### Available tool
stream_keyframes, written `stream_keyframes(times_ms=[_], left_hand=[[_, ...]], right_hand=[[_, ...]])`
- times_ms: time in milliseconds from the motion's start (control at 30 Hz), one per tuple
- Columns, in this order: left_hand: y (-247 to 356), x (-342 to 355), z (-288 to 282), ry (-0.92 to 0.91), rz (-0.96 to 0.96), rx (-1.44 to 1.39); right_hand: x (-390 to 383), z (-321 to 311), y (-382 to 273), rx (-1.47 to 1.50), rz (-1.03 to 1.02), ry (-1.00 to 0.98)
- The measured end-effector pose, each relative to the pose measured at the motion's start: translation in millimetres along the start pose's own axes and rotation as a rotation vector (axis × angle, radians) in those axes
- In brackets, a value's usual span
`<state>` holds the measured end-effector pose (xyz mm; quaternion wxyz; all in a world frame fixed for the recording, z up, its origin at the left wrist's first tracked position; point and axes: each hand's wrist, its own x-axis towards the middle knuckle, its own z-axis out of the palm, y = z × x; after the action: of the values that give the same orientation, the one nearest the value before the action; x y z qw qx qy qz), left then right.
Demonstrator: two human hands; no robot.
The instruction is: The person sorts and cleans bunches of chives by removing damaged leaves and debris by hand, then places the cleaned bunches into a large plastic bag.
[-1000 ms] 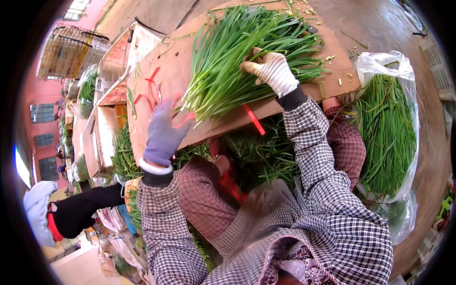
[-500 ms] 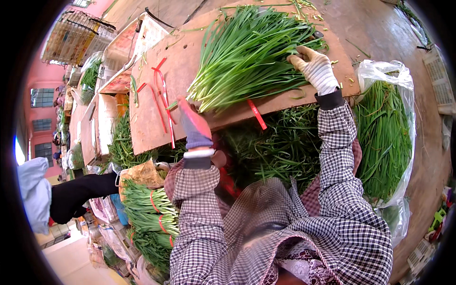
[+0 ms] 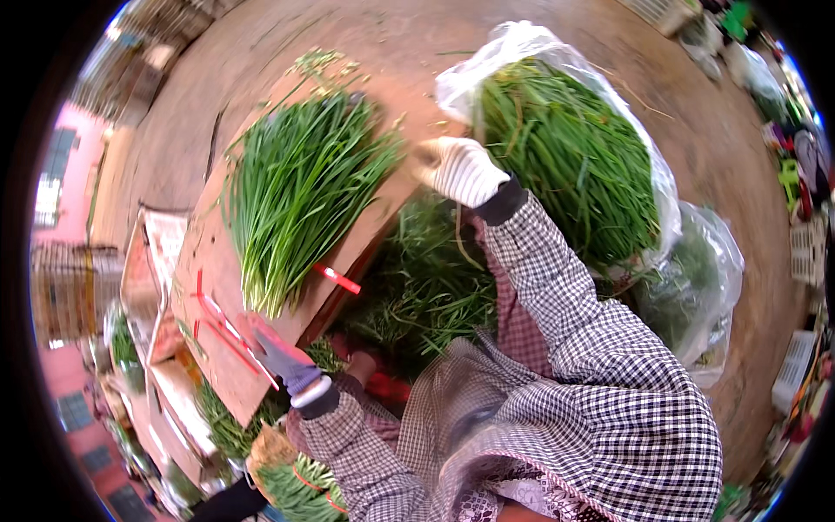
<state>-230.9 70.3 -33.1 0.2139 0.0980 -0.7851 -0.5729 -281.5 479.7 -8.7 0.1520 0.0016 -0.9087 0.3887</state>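
A loose pile of garlic chives lies on a brown board, its pale stem ends pointing toward me. My left hand, in a purple and pink glove, is beside those stem ends with fingers stretched out, holding nothing I can see. My right hand, in a white striped glove, is off the board's right edge, its fingers curled together. A thin pale strand hangs just below it; whether the fingers grip it is unclear. Red ties lie near my left hand, and another red tie overhangs the board's edge.
A clear plastic bag full of chives stands to the right. Loose greens fill the space below the board. Red-tied bundles are at lower left. Crates stand at far left, and trimmings lie at the board's far end.
The view has swung to the right. My right hand has left the chives and moved off the board's edge, its fingers now curled. My left hand stays by the stem ends.
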Motion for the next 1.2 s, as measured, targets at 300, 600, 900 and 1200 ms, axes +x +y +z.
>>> stream_keyframes(times_ms=[300,600,900,1200], left_hand=[[111,-68,136,-0.379,0.163,-0.003],[137,-143,271,-0.728,0.028,-0.236],[151,-127,387,-1.023,0.394,0.138],[126,-81,483,-0.920,0.661,0.477]], right_hand=[[-81,-159,85,-0.314,0.393,0.034],[-51,-150,137,-0.462,0.413,-0.264],[-61,-132,180,-0.383,0.340,-0.142],[-80,-123,172,-0.336,0.270,-0.057]])
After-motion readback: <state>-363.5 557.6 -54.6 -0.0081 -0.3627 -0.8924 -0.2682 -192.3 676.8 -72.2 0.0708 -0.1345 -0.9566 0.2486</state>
